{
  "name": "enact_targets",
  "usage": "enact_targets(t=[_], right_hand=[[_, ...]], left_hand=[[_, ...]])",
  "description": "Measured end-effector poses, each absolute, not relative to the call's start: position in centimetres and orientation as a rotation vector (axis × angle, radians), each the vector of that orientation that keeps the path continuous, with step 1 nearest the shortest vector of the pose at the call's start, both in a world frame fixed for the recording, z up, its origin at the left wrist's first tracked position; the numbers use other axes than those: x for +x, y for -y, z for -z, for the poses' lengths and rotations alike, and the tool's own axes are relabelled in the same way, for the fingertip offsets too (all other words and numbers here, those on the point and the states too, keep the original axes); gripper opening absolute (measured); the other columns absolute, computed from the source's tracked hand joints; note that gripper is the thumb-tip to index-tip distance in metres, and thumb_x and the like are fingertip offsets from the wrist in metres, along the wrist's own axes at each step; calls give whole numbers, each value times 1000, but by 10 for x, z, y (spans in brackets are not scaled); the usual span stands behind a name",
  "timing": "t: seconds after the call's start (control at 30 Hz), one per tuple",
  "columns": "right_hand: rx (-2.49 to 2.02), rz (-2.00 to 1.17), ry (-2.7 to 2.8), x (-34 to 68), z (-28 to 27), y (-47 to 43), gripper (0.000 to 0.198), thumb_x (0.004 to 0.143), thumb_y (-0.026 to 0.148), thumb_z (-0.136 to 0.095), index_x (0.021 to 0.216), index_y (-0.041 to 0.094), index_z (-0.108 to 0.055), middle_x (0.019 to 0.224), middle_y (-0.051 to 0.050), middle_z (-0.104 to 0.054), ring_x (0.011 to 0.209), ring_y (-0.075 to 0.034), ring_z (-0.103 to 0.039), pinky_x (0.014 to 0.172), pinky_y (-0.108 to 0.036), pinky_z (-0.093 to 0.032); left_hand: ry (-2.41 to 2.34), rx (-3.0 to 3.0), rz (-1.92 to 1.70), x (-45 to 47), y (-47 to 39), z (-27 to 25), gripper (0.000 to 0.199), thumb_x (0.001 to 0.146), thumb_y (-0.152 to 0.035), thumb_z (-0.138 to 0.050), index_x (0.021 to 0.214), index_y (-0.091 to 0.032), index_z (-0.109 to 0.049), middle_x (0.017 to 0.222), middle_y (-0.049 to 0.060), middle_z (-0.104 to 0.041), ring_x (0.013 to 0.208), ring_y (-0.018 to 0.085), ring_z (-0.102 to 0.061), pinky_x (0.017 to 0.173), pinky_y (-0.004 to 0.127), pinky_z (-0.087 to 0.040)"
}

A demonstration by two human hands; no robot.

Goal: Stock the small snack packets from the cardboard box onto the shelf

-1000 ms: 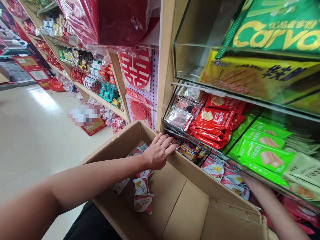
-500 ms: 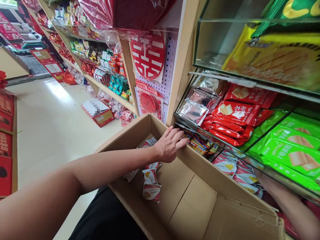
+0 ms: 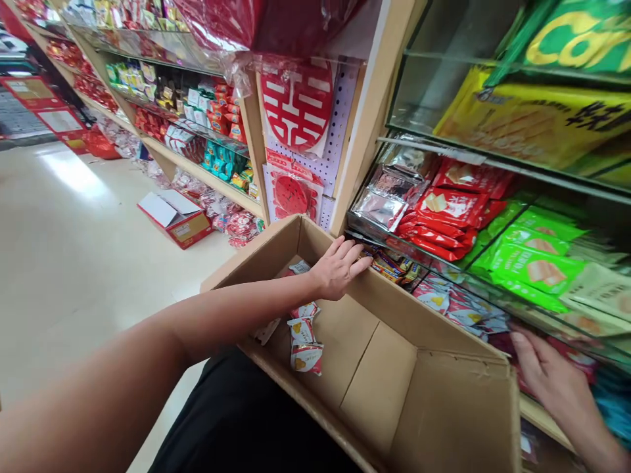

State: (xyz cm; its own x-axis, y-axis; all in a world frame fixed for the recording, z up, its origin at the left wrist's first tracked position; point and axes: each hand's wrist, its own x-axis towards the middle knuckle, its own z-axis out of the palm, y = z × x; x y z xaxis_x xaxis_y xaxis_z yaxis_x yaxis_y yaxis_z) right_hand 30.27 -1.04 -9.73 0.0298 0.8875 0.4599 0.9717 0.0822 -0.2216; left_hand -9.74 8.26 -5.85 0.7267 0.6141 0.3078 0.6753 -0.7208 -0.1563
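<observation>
Fingers [image 3: 351, 252] of left hand [image 3: 335, 270] extended, slightly spread over far rim of cardboard carton [image 3: 379, 387], near clock center. Right hand [image 3: 557, 374] at 4 o'clock, beside carton's corner; grip unclear. Pink-and-white wrapped snacks [image 3: 307, 358] inside carton, 6 o'clock; matching packets [image 3: 436, 297] shelved, 4 o'clock. Red packets [image 3: 449, 205], 3 o'clock. Red box [image 3: 185, 230] on floor [image 3: 93, 263], 9 o'clock.

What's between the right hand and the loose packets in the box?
Head view: from right hand toward loose packets, the box's end wall, then bare cardboard floor.
</observation>
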Motion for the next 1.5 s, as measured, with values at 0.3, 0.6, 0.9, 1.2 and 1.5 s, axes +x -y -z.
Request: enact_targets(t=[0.3, 0.6, 0.9, 1.2, 1.5], right_hand=[[-1701, -1232, 2009, 103, 108, 53, 59, 68, 27, -62, 123, 16, -45, 127, -13, -45, 111, -23, -45, 90, -34, -36], [-1808, -1561, 1769, 5, 188, 51, 22, 52, 18, -71, 66, 15, -55, 72, 0, -57, 76, -18, -53, 67, -26, -39], [-1734, -1910, 1207, -34, 191, 63, 20, 77, 23, -48, 92, 20, -35, 64, 7, -51, 41, -7, -42, 43, -20, -36], [-1530, -1772, 1289, -32, 170, 57, 25, 55, 7, -58, 71, 18, -41, 59, 7, -48, 53, -7, -42, 49, -18, -32], [-1163, -1205, 1223, 55, 89, 47, 22, 77, 36, -54, 87, 18, -45, 74, 1, -52, 67, -13, -47, 61, -24, -39]], left_hand=[[1081, -2687, 351, -93, -71, 42, 65, 60, -32, -61, 119, -10, -44, 116, 17, -42, 112, 32, -33, 103, 49, -9], [1009, -2802, 284, -104, -57, 25, 64, 63, -37, -60, 119, -13, -42, 105, 11, -46, 104, 28, -37, 102, 47, -13], [1087, -2716, 347, -95, -55, 29, 60, 61, -38, -61, 114, -16, -47, 102, 10, -46, 101, 28, -38, 103, 49, -10], [1108, -2839, 490, -98, -55, 21, 55, 64, -29, -61, 117, -20, -46, 109, 9, -49, 105, 26, -40, 102, 51, -12], [1039, -3620, 706, -87, -27, 21, 33, 88, -37, -35, 97, -14, -58, 81, 5, -61, 73, 13, -55, 66, 22, -43]])
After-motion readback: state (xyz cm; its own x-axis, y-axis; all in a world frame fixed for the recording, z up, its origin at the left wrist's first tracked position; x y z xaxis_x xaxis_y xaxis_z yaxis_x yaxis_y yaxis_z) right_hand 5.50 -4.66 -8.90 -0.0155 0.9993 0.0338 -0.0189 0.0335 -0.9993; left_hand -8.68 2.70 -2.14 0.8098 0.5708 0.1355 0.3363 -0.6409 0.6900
